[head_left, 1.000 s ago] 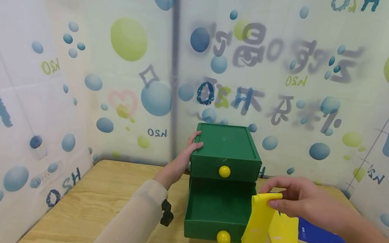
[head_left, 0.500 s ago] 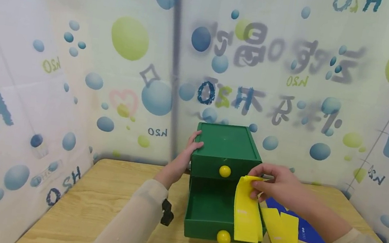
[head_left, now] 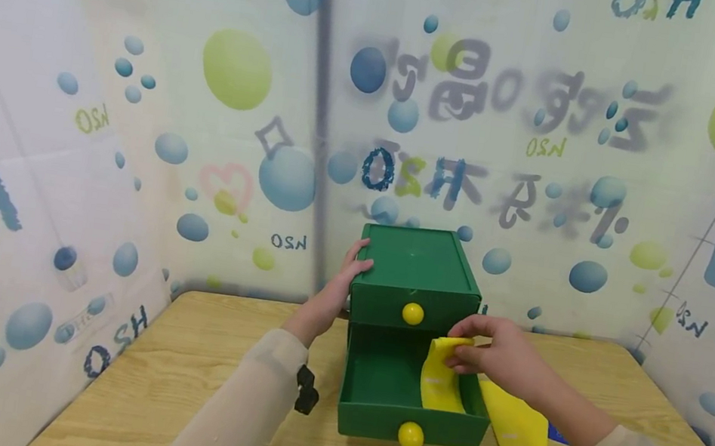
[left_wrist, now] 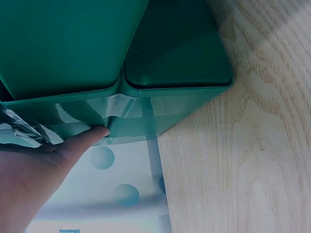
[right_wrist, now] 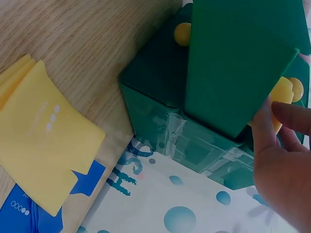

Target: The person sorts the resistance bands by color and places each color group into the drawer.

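Note:
A green drawer cabinet with yellow knobs stands on the wooden table, its middle drawer pulled out. My left hand rests on the cabinet's left side, fingertips over the top edge; the left wrist view has one straight finger against the taped side. My right hand pinches the upper end of a folded yellow resistance band. The band hangs upright, its lower end inside the open drawer near the right wall. In the right wrist view, thumb and fingers close around the band, mostly hidden behind the drawer.
Right of the cabinet lie more folded yellow bands, with blue bands partly under them. The lower drawer, with its own knob, is shut beneath the open one. A printed curtain stands behind the table.
My right hand has carried the yellow band leftward from beside the open drawer to over it, then lowered its end behind the drawer front. My left hand has stayed on the cabinet.

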`<action>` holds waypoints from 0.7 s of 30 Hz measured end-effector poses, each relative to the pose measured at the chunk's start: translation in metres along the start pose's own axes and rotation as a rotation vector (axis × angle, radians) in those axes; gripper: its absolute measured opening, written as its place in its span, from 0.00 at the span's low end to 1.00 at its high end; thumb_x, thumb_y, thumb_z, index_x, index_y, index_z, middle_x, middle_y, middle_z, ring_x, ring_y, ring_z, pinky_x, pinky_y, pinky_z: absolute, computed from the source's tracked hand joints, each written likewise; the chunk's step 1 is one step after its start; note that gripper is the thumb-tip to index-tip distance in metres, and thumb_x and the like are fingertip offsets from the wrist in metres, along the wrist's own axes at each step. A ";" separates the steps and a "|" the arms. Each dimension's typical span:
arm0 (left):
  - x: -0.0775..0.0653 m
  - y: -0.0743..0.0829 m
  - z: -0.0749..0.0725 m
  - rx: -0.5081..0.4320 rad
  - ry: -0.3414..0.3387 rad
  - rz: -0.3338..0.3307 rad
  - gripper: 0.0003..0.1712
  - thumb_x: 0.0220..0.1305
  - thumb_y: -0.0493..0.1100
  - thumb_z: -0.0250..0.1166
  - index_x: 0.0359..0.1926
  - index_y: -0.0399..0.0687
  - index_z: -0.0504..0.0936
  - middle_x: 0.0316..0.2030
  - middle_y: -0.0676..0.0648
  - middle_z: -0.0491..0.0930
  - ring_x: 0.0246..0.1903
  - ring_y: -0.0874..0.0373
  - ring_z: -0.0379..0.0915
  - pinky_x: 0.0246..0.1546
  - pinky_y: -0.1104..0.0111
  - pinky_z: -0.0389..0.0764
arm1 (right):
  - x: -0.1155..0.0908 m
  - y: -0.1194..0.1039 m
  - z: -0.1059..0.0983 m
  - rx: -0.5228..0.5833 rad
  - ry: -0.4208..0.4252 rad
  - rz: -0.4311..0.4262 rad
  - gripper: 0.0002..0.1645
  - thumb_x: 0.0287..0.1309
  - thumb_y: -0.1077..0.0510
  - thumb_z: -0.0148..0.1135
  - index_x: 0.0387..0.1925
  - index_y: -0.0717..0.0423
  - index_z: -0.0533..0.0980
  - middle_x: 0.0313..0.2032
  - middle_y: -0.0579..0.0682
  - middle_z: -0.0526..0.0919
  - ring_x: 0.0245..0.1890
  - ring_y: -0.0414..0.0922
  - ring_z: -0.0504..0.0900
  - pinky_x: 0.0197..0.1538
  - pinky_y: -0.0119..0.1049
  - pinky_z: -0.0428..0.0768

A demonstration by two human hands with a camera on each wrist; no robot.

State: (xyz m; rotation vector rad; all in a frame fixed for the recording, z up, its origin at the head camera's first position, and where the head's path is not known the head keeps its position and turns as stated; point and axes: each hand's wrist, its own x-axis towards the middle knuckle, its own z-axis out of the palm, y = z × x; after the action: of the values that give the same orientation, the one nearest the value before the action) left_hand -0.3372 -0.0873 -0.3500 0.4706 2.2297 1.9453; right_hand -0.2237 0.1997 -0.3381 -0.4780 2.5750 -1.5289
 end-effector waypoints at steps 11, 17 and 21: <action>0.001 -0.002 -0.001 0.003 -0.007 0.003 0.36 0.79 0.67 0.44 0.82 0.86 0.45 0.87 0.53 0.34 0.83 0.39 0.39 0.74 0.27 0.56 | 0.001 0.000 0.001 0.004 0.035 0.043 0.14 0.70 0.71 0.62 0.54 0.70 0.79 0.57 0.68 0.80 0.41 0.50 0.91 0.48 0.43 0.91; 0.002 -0.003 -0.002 0.000 -0.007 0.010 0.37 0.78 0.67 0.44 0.83 0.85 0.45 0.87 0.53 0.33 0.83 0.38 0.39 0.74 0.26 0.55 | -0.001 0.003 -0.002 -0.010 0.035 0.025 0.17 0.70 0.69 0.61 0.57 0.72 0.77 0.51 0.67 0.82 0.40 0.52 0.92 0.48 0.44 0.91; 0.003 -0.004 -0.002 -0.007 -0.008 0.015 0.37 0.78 0.67 0.45 0.83 0.85 0.45 0.87 0.53 0.33 0.84 0.39 0.38 0.76 0.27 0.52 | -0.002 0.004 -0.008 -0.018 0.056 0.020 0.17 0.71 0.67 0.60 0.58 0.71 0.77 0.45 0.62 0.86 0.39 0.51 0.92 0.47 0.44 0.91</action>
State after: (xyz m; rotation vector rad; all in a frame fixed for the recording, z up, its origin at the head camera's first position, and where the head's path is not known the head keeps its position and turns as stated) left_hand -0.3410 -0.0884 -0.3535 0.4949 2.2206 1.9538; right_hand -0.2244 0.2091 -0.3379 -0.4156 2.6284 -1.5356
